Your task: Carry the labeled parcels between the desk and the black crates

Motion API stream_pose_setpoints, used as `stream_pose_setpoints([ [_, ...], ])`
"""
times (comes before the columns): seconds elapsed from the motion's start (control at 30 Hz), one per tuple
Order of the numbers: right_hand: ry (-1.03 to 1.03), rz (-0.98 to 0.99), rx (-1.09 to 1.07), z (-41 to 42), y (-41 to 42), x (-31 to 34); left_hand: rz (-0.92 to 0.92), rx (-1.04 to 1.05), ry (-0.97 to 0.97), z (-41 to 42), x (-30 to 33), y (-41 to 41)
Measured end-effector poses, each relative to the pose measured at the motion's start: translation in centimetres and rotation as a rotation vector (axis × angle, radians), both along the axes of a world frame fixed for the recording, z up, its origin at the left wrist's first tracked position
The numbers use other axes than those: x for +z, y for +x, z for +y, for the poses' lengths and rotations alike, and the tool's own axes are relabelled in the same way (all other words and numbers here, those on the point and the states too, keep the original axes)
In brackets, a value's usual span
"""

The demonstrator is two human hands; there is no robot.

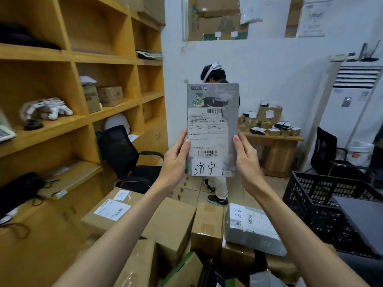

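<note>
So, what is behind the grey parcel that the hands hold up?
Behind the grey parcel stands a person: head above, legs and shoes below. The parcel covers the torso.

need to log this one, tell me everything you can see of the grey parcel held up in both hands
The grey parcel is a flat, plastic-looking rectangle held upright in mid-air, face to the camera. It carries a white shipping label with barcodes, a green printed logo near the top, and a white slip with two handwritten characters at the bottom. The left hand grips its left edge and the right hand its right edge, thumbs on the front.
</note>
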State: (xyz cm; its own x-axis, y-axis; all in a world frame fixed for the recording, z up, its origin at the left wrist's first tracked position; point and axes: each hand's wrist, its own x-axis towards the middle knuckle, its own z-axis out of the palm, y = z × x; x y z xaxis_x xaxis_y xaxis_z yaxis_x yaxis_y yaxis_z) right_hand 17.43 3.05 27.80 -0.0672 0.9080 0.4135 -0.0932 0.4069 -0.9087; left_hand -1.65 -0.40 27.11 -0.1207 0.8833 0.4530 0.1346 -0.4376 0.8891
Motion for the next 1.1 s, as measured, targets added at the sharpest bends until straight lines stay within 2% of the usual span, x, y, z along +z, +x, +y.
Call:
stream_pose_setpoints([
  [0.23,0.005,-0.018,0.272,-0.5,-15.2,0.2,-0.049,0.325,-0.011,-6.8,0.6,-12.7],
  [0.43,0.02,-0.009,0.607,-6.3,-31.5,-0.4,-0.033,0.68,-0.011,-17.2,0.4,-24.9],
  [0.77,-0.038,-0.026,1.113,-24.8,-52.5,-0.3,-0.051,1.213,-0.038,-39.7,0.4,-37.3],
  [0.93,-0.017,-0.04,1.362,-36.3,-59.1,-0.4,-0.027,1.484,-0.022,-51.7,-0.3,-38.8],
  [1.1,-0.013,-0.06,1.65,-47.4,-62.3,-0.7,-0.039,1.758,-0.01,-61.8,-0.9,-37.3],
])
